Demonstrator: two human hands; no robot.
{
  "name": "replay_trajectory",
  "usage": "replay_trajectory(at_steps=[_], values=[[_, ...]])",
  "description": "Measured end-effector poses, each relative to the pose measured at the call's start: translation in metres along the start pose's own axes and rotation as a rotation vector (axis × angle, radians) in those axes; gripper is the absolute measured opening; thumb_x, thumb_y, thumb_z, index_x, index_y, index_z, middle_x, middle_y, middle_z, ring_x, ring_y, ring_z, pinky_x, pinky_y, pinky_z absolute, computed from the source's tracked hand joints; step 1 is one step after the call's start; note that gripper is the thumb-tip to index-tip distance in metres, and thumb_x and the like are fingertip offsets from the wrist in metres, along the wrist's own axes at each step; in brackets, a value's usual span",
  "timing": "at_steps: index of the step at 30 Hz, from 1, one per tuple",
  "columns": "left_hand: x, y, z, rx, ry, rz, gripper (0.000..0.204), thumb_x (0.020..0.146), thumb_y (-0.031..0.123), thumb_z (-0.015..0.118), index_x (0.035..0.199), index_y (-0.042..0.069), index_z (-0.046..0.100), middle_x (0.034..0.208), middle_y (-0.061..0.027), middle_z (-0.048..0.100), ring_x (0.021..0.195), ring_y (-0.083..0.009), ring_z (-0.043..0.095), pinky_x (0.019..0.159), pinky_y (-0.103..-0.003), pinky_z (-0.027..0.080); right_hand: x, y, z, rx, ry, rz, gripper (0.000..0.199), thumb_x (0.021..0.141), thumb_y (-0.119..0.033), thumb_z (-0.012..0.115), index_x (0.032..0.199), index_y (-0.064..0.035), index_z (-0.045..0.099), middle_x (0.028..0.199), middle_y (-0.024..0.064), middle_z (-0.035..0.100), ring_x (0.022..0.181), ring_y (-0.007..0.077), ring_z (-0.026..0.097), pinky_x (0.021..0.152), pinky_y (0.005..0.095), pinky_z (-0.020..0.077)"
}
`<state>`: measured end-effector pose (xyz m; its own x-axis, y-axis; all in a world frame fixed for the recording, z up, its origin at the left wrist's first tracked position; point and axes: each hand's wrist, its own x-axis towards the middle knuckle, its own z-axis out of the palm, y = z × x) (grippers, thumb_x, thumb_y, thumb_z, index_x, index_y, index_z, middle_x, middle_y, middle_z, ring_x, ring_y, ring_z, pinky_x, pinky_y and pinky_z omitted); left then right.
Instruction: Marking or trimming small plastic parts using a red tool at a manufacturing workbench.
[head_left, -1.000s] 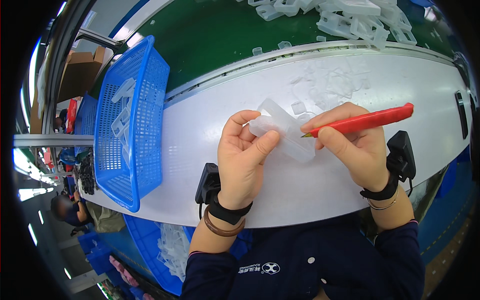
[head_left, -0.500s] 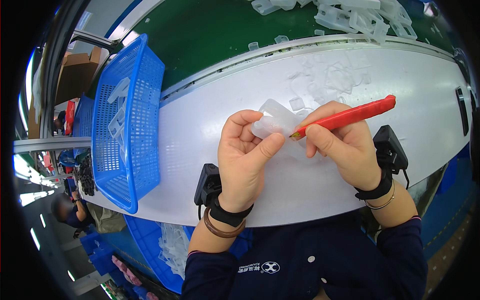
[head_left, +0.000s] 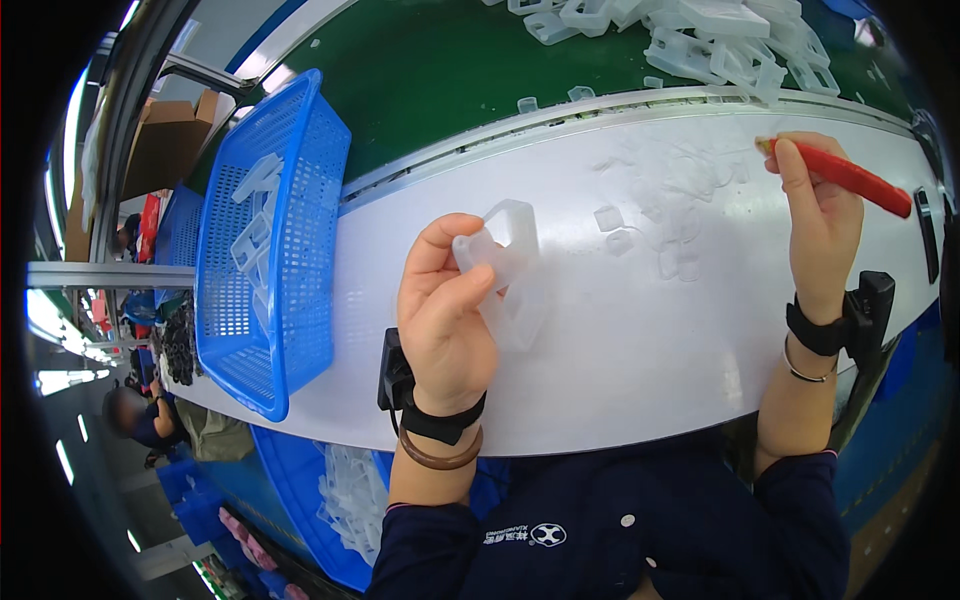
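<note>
Above the white table, my left hand [head_left: 440,325] pinches a translucent white plastic part [head_left: 516,238] between thumb and fingers. The part has an opening in it and is tilted upward. Well off to the right, my right hand [head_left: 828,235] is closed around a red-handled knife [head_left: 850,178]. Its short tip points left, away from the plastic part. Several thin clear plastic scraps [head_left: 618,242] lie on the table between my two hands.
A blue perforated basket [head_left: 310,250] with similar parts stands at left. On the green belt [head_left: 430,90] beyond the metal rail lies a pile of parts [head_left: 735,35]. A black, narrow object [head_left: 927,235] lies at the far right. Another blue bin [head_left: 300,490] sits below the table edge.
My right hand has moved away from the plastic part, up and to the right, carrying the knife. My left hand has shifted slightly left with the part, now turned to show its opening.
</note>
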<state>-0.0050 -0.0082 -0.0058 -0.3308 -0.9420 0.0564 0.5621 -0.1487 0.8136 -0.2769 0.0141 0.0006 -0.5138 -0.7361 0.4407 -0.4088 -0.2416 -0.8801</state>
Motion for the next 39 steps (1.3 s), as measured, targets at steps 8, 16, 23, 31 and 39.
replay_trajectory(at_steps=[8,16,23,31,39], values=[[-0.004,-0.015,0.012,0.174,-0.043,-0.054,0.035,0.081,-0.004,0.056,0.115,-0.003,0.048,0.104,-0.0090,0.056,0.091,-0.0124,0.054,0.080,-0.025,0.044,-0.026,-0.022,0.009,-0.107,-0.519,0.028,0.007,0.074,-0.007,0.065,0.078,-0.0022,0.062,0.091,0.0070,0.058,0.078,0.0132,0.051,0.063,0.0243,0.0388],[-0.014,-0.022,0.023,0.285,-0.100,-0.152,0.029,0.083,-0.001,0.056,0.111,-0.005,0.050,0.105,-0.0083,0.056,0.095,-0.0104,0.052,0.079,-0.023,0.044,-0.039,-0.025,0.024,0.294,-0.564,-0.091,0.010,0.076,-0.006,0.066,0.085,-0.0035,0.063,0.087,0.0080,0.059,0.084,0.0182,0.056,0.072,0.0280,0.0441],[-0.010,-0.020,0.016,0.086,-0.132,-0.108,0.026,0.086,0.003,0.052,0.111,-0.002,0.048,0.103,-0.0086,0.057,0.093,-0.0125,0.053,0.082,-0.025,0.041,-0.043,-0.020,0.026,0.607,-0.587,0.355,0.012,0.081,-0.010,0.061,0.089,-0.0009,0.062,0.093,0.0115,0.061,0.094,0.0184,0.055,0.083,0.0307,0.0417],[-0.003,-0.018,0.009,0.496,-0.106,0.097,0.031,0.082,0.004,0.055,0.112,0.004,0.046,0.106,-0.0134,0.053,0.091,-0.0175,0.053,0.079,-0.032,0.041,-0.040,-0.029,0.021,0.578,-0.974,0.419,0.014,0.076,-0.014,0.066,0.081,-0.0012,0.062,0.099,0.0116,0.057,0.088,0.0176,0.053,0.077,0.0293,0.0412],[-0.010,-0.019,0.022,0.718,-0.171,0.235,0.026,0.076,-0.002,0.065,0.100,-0.001,0.056,0.096,-0.0061,0.048,0.081,-0.0134,0.050,0.075,-0.024,0.042,-0.044,-0.031,0.025,0.159,-0.783,-0.357,0.011,0.072,-0.005,0.068,0.079,-0.0044,0.061,0.090,0.0086,0.058,0.075,0.0194,0.056,0.064,0.0269,0.0446]])
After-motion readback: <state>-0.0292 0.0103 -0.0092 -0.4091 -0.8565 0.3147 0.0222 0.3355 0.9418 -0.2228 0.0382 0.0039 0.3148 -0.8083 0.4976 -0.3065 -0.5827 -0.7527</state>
